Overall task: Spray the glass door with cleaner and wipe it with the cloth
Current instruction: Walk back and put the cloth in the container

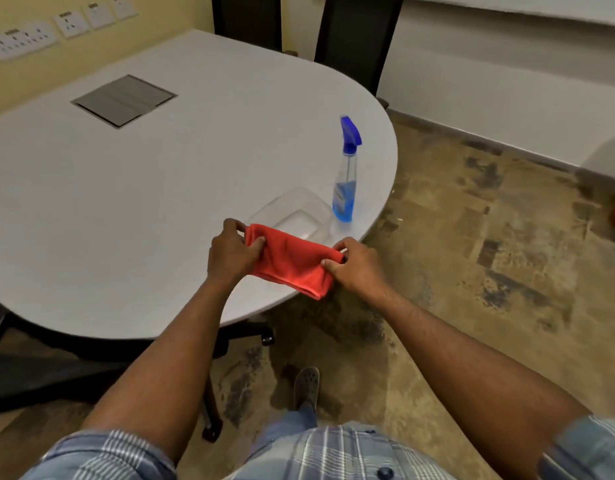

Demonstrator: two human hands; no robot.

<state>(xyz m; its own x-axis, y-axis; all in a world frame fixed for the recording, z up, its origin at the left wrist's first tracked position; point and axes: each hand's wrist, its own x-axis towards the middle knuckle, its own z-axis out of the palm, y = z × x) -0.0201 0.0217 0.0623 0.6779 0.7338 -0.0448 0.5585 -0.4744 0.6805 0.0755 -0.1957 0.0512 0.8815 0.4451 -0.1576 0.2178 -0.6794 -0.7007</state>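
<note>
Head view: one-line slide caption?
Both hands, left hand and right hand, hold a folded red cloth beside the spray bottle on the table.

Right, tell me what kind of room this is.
Probably an office meeting room: a rounded grey conference table with a flush cable hatch, wall power sockets, and black office chairs behind it.

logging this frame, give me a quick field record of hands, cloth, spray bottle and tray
left hand: grip shut on the cloth's left end
right hand: grip shut on the cloth's right end
red cloth: folded, held over the table's near edge
spray bottle: upright near the table edge, blue liquid, untouched
clear tray: on the table, left of the bottle
glass door: not in view
</note>
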